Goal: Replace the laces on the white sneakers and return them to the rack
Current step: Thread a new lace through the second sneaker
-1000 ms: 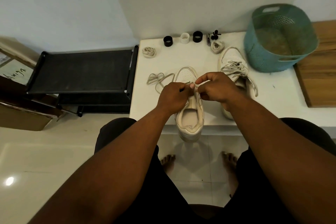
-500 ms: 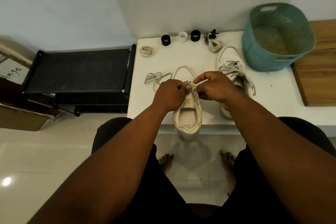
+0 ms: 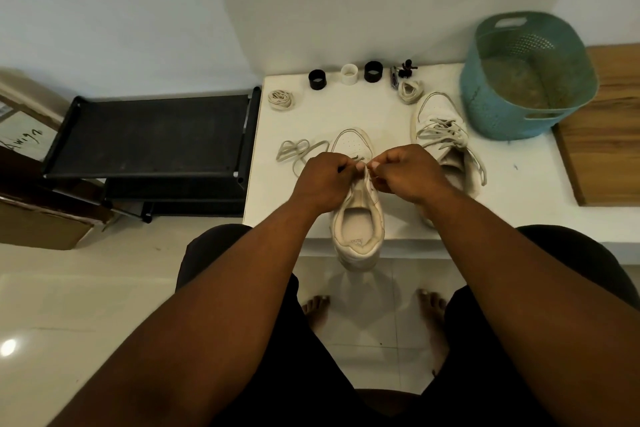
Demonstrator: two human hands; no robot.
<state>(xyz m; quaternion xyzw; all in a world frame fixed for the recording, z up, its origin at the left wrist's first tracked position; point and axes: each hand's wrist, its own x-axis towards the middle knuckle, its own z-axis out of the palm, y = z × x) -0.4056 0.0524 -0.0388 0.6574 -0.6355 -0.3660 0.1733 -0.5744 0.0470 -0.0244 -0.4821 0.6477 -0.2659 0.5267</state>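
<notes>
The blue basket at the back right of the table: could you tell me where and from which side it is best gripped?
Take the blue basket by its near cut-out handle slot, just under the rim on the side facing the person, fingers hooked in from outside. It stands upright and open, and that slot is unobstructed; the right hand is nearer.

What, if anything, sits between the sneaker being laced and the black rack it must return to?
Only a loose lace on the table, left of the sneaker. The rack top beyond the table edge shows nothing on it. Both hands are on the sneaker.
</notes>
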